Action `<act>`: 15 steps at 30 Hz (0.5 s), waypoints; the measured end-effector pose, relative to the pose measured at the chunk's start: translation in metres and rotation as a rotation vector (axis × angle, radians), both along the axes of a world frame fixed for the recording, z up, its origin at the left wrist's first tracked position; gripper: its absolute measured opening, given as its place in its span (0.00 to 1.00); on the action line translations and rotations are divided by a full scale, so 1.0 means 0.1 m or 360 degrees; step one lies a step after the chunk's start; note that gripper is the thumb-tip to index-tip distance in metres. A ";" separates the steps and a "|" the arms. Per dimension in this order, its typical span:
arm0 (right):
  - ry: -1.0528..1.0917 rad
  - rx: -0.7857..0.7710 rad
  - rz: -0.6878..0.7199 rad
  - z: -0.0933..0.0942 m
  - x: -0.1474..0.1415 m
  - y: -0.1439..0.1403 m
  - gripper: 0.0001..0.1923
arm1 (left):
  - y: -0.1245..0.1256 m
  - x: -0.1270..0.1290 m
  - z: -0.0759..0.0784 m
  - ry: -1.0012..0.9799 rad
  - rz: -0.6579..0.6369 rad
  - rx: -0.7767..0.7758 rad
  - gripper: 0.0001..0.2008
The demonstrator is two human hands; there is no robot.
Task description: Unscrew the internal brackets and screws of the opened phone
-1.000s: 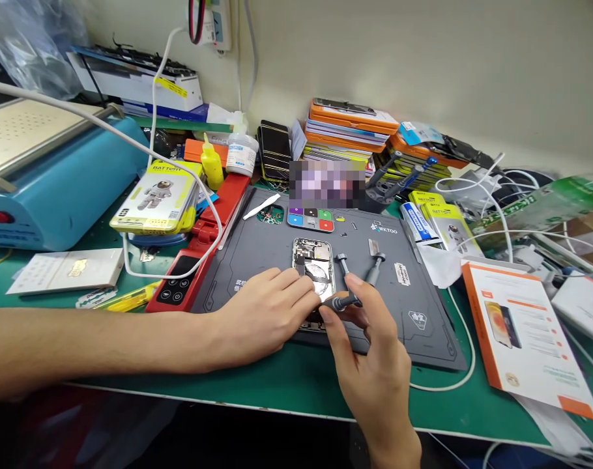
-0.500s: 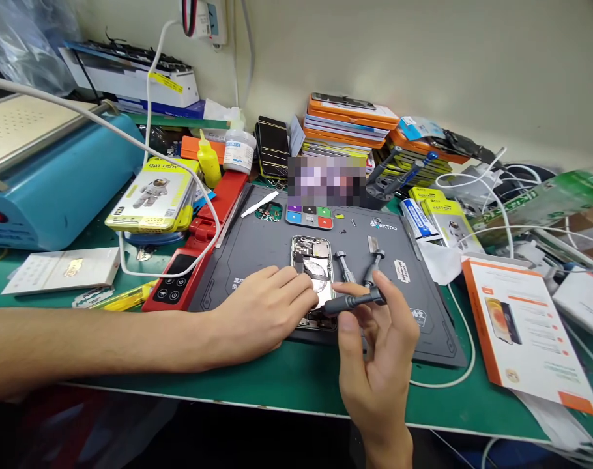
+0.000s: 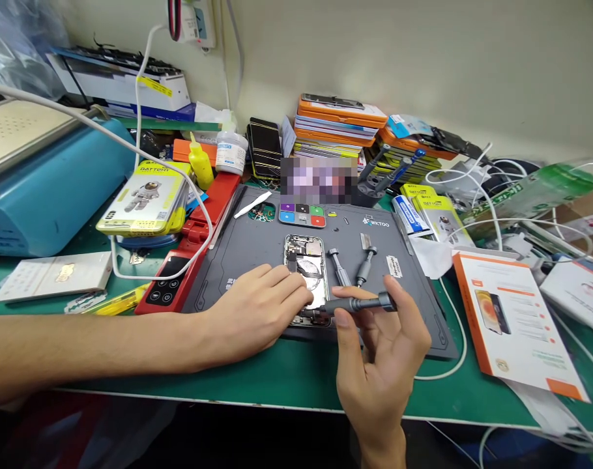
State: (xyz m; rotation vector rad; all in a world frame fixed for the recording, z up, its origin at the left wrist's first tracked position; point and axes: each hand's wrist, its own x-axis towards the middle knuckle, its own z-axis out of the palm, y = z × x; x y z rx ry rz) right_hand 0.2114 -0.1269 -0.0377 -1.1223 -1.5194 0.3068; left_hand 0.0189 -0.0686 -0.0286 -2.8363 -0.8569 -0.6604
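An opened smartphone [image 3: 318, 251] lies on the dark grey repair mat [image 3: 242, 247], its inner parts exposed. My left hand [image 3: 257, 309] rests over the phone's lower left side with curled fingers pressed together; the fingertips are partly hidden. In my right hand [image 3: 382, 355] is a grey precision screwdriver [image 3: 355, 304], tilted nearly flat, its tip end toward the phone's lower part. Thumb and fingers grip the shaft, and a fingertip touches the end cap. Two more screwdrivers, one nearer the phone [image 3: 339, 267] and one farther right [image 3: 366, 264], lie on the mat.
A coloured screw tray [image 3: 302, 216] and a white pry tool [image 3: 252, 204] lie at the mat's back. Left stand a red device [image 3: 167, 283], battery packs [image 3: 144, 198] and a blue machine [image 3: 57, 189]. An orange-white box [image 3: 519, 326] and loose cables are right.
The screwdriver's end cap has shifted right and my right fingers have spread more around it. My left hand stays on the phone. The whole view has shifted slightly.
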 end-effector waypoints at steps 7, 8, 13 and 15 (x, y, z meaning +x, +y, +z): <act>-0.0173 0.0015 0.0042 -0.04 0.01 -0.02 0.41 | 0.00 -0.01 0.03 0.0003 0.0010 -0.0038 0.11; -0.0240 0.0044 0.0048 -0.05 0.01 -0.02 0.42 | 0.00 -0.01 0.03 0.0023 0.0007 -0.0043 0.11; -0.0377 0.0113 0.0016 -0.09 0.01 -0.01 0.45 | -0.01 -0.02 0.03 0.0095 0.0019 -0.0079 0.12; -0.0377 0.0119 0.0027 -0.09 0.01 0.00 0.45 | 0.00 -0.01 0.03 0.0111 0.0021 -0.0087 0.11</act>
